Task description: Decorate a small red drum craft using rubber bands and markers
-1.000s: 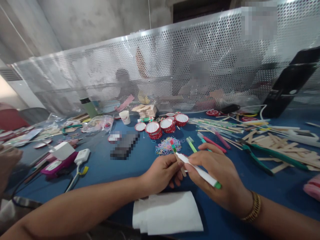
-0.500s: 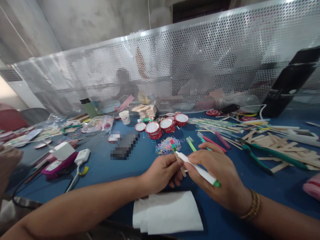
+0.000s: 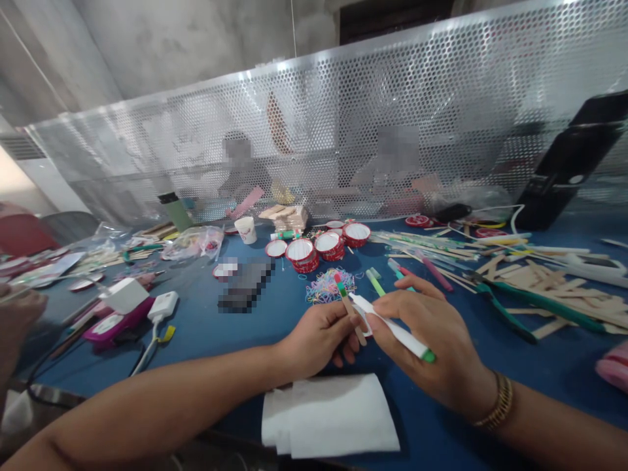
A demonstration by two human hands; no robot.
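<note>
- Head view: left hand [image 3: 318, 340] pinches a wooden stick [image 3: 352, 314], painted tip away from the palm.
- Right hand [image 3: 432, 347] grips a white marker [image 3: 392, 327], nib touching the stick.
- Stick likely light, stiff, snappable; best held mid-length.

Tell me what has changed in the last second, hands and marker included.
Very little. The right hand with the white marker shifted slightly up and left, toward the stick in the left hand. Both grips held; the folded tissue stayed put.

Craft workshop, stick-strewn table [image 3: 206, 327], perforated screen [image 3: 343, 131]
</note>
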